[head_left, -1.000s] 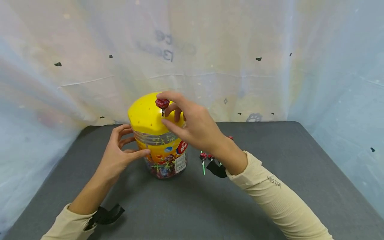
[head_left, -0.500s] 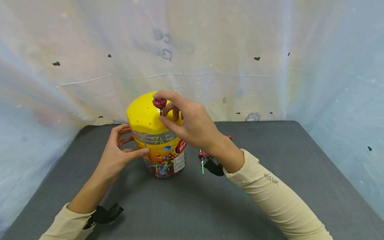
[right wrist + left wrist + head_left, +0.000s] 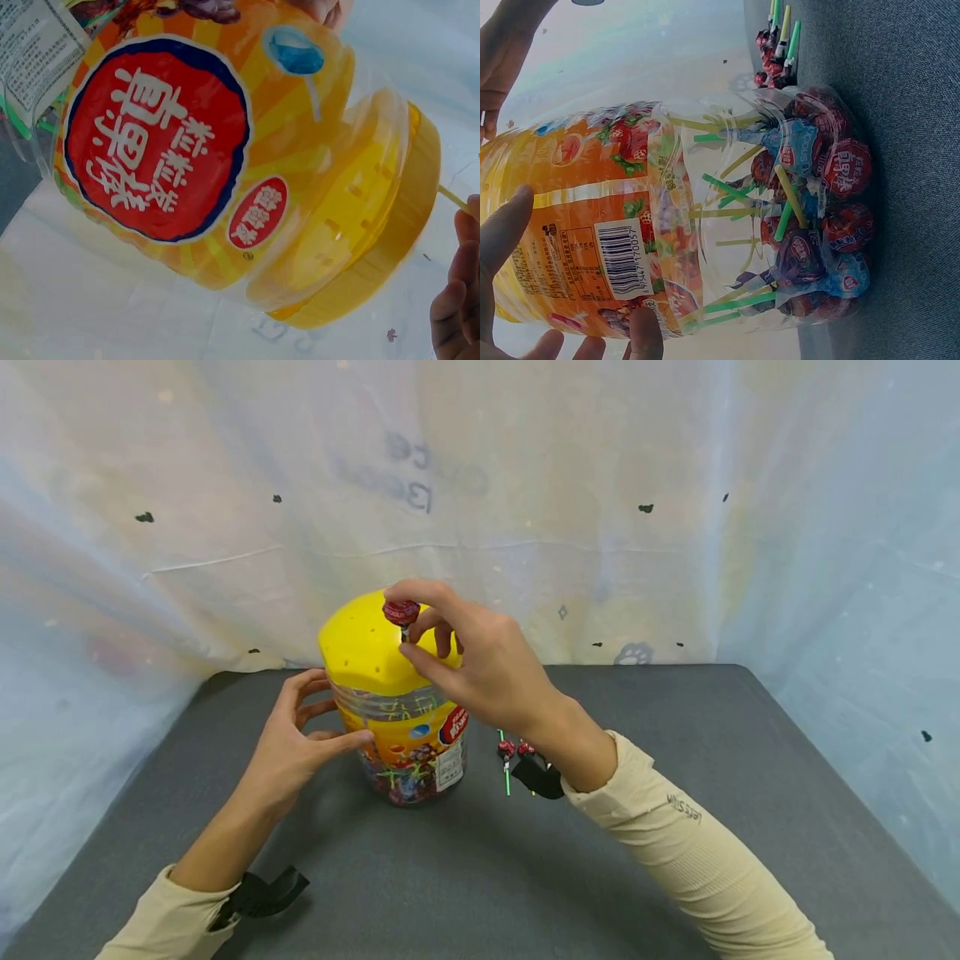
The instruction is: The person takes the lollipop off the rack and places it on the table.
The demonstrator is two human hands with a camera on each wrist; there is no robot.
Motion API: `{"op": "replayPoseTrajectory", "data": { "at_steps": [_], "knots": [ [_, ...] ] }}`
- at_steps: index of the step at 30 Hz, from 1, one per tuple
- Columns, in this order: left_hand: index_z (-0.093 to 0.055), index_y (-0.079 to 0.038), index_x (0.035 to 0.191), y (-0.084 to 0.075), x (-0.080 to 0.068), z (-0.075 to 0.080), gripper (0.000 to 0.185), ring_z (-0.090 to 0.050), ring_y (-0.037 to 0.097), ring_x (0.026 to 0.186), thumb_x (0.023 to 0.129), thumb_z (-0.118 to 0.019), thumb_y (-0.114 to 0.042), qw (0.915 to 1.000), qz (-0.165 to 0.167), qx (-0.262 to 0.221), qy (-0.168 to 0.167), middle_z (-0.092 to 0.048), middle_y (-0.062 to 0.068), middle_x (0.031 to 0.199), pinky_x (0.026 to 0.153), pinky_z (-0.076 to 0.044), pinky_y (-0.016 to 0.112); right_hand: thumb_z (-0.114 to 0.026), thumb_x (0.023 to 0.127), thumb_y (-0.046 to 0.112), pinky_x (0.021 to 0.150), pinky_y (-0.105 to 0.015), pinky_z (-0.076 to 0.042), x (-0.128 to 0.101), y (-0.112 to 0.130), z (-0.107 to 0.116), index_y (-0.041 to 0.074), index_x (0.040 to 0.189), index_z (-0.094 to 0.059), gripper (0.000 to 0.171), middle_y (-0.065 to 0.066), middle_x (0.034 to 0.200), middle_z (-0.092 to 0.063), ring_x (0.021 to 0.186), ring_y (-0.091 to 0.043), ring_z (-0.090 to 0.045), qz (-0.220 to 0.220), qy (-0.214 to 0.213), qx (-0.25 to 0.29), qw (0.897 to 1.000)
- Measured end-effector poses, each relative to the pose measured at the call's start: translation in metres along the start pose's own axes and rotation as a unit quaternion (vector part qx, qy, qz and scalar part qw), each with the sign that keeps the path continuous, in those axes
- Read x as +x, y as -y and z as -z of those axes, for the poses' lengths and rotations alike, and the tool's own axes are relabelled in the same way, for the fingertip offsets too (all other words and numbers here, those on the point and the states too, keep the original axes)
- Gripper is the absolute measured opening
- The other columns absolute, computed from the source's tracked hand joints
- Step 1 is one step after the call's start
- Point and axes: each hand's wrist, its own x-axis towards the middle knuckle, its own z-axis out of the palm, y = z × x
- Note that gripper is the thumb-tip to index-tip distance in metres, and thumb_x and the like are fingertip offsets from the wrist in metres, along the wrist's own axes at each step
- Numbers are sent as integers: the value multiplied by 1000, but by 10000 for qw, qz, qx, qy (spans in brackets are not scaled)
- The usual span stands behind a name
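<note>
We see the candy jar (image 3: 405,743) standing upright on the grey table (image 3: 675,827). Our right hand (image 3: 480,664) pinches a red lollipop (image 3: 401,612) by its stick, just above the yellow lid (image 3: 367,647). Our left hand (image 3: 296,747) rests on the jar's side, fingers relaxed. Loose lollipops (image 3: 513,752) lie near our right wrist.

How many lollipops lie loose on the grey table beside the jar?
3 at least: red-wrapped lollipops clustered on the table right of the jar, with green and yellow sticks; in the head view the right hand's wrist hides part.
</note>
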Motion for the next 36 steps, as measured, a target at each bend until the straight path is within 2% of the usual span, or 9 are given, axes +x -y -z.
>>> {"op": "replayPoseTrajectory", "data": {
  "at_steps": [5, 12, 16, 19, 22, 29, 32, 36],
  "knots": [
    [-25, -18, 153, 1, 0, 0, 89, -40, 30, 133, 85, -81, -25, 10000, 15, 44, 2, -33, 10, 151, 83, -51, 17, -72, 91, 9, 64, -21, -47, -2, 2, 3, 9, 131, -51, 45, -7, 107, -71, 75, -12, -54, 3, -132, 38, 9999],
    [-26, -17, 153, 2, 1, 0, 89, -40, 30, 133, 84, -81, -26, 10000, 29, 42, 3, -35, 9, 150, 83, -51, 17, -74, 89, 9, 64, -23, -47, -14, 5, 8, 8, 130, -51, 47, -6, 114, -68, 76, -11, -60, -28, -140, 254, 9996],
    [-27, -19, 152, 2, 1, 0, 88, -40, 29, 133, 84, -81, -25, 10000, 15, -41, 39, -34, 9, 150, 83, -53, 19, -77, 87, 9, 63, -22, -46, -26, 5, 11, 10, 130, -52, 50, -3, 103, -71, 73, -8, -57, -157, -85, 189, 9997],
    [-29, -20, 152, 3, 1, 1, 86, -39, 28, 133, 84, -81, -23, 9999, 7, -106, 62, -34, 9, 150, 83, -54, 21, -78, 85, 9, 61, -21, -44, -37, 5, 13, 11, 129, -53, 50, 0, 92, -71, 70, -6, -52, -321, -75, 157, 9993],
    [-29, -22, 152, 4, 1, 1, 85, -39, 28, 132, 84, -81, -22, 9999, -11, -143, 72, -34, 8, 150, 83, -54, 23, -78, 86, 10, 58, -21, -43, -49, 2, 16, 14, 128, -53, 49, 2, 89, -71, 67, -5, -48, -503, -90, 86, 9987],
    [-26, -28, 154, 5, 2, 0, 88, -38, 27, 133, 85, -81, -21, 9999, -49, -135, 94, -34, 8, 152, 89, -54, 29, -79, 85, 12, 54, -23, -41, -86, -8, 20, 18, 132, -53, 54, 5, 79, -66, 64, -10, -50, -1156, -114, -158, 9931],
    [-25, -30, 154, 4, 3, 0, 90, -39, 27, 132, 85, -81, -20, 9998, -89, -135, 111, -34, 7, 152, 91, -54, 32, -80, 85, 13, 56, -24, -42, -103, -16, 21, 19, 133, -53, 55, 6, 79, -66, 63, -8, -50, -1466, -134, -194, 9889],
    [-21, -36, 154, 4, 3, 0, 92, -41, 25, 131, 85, -80, -20, 9997, -101, -177, 104, -33, 8, 152, 90, -55, 30, -80, 84, 13, 56, -23, -44, -120, -23, 24, 21, 134, -53, 56, 8, 82, -68, 65, -5, -50, -1737, -28, -183, 9846]
  ]
}}
